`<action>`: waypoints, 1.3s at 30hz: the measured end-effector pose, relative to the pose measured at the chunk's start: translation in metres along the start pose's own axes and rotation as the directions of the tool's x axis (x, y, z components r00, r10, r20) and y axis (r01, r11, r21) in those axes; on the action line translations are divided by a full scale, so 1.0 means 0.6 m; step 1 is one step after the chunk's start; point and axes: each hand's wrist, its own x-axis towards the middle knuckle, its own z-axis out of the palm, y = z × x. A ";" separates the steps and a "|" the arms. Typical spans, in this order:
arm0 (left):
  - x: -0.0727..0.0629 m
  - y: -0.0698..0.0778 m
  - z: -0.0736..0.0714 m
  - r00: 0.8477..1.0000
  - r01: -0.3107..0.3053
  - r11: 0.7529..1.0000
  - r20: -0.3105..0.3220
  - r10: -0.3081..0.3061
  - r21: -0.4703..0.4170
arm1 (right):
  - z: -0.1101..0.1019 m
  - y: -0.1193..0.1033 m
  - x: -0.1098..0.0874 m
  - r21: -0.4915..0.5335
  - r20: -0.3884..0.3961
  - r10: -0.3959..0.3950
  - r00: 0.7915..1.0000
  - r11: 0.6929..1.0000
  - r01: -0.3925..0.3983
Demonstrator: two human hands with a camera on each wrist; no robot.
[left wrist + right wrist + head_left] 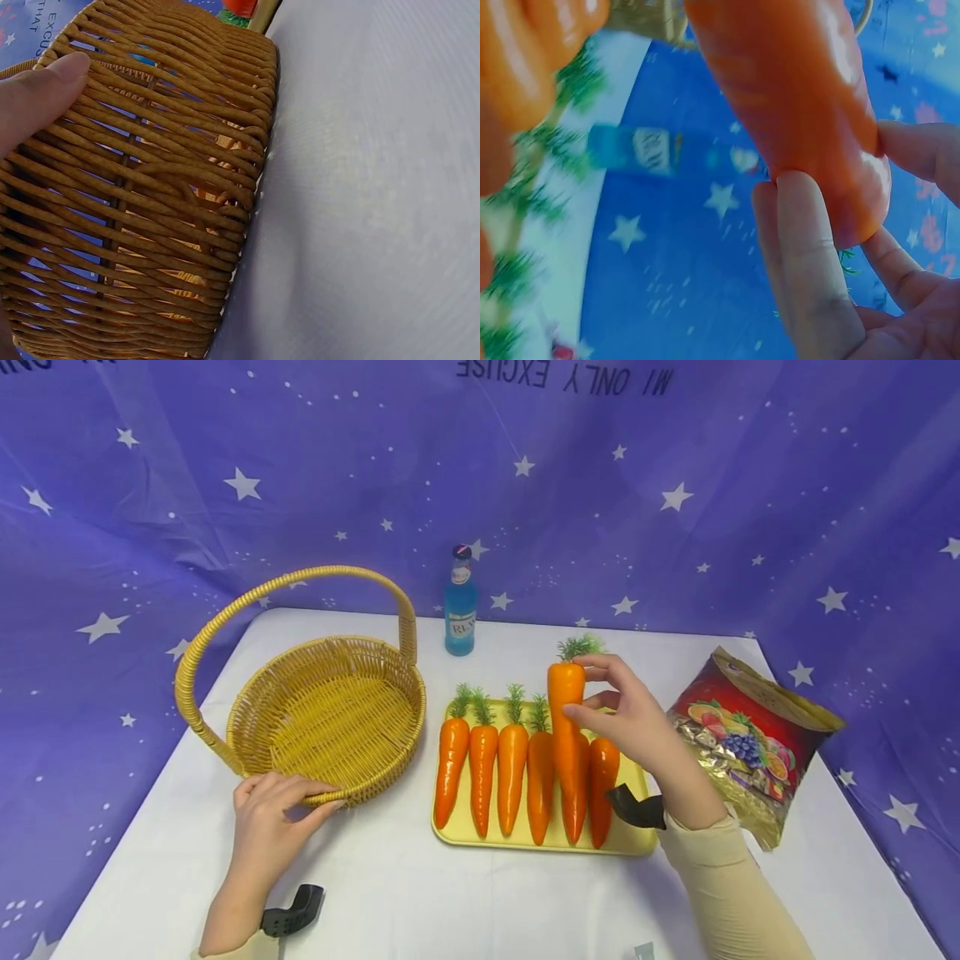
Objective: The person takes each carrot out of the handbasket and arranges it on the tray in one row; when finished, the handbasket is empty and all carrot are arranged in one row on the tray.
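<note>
My right hand [633, 714] grips an orange carrot [566, 693] by its thick top end, with the green leaves sticking up behind the fingers. In the right wrist view the carrot [795, 97] fills the upper middle, thumb and fingers around it. Below it lies a yellow tray [480, 842] with several more carrots [512, 777] side by side, leaves toward the back. My left hand [273, 818] holds the near rim of a round wicker basket [337, 727], thumb outside and fingers over the edge. The left wrist view shows the thumb [45, 94] against the woven wall [150, 195].
A bottle of blue drink [461, 610] stands at the back, between basket and tray. To the right of the tray leans a red and gold candy bag [742, 743]. The basket's tall handle [300, 578] arches above it. A starry purple cloth [420, 485] hangs behind the white table.
</note>
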 end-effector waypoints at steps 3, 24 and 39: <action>-0.001 0.000 -0.002 1.000 0.008 1.000 -0.001 -0.008 -0.001 | -0.012 0.025 -0.017 -0.019 -0.027 0.040 0.999 0.999 -0.041; -0.004 -0.005 -0.002 0.999 0.035 0.999 0.016 -0.035 -0.001 | -0.069 0.185 -0.084 -0.043 -0.085 0.276 0.957 0.959 -0.280; -0.001 -0.001 0.002 1.000 0.015 1.000 0.001 -0.015 0.008 | -0.057 0.206 -0.084 -0.171 -0.107 0.301 0.948 0.934 -0.315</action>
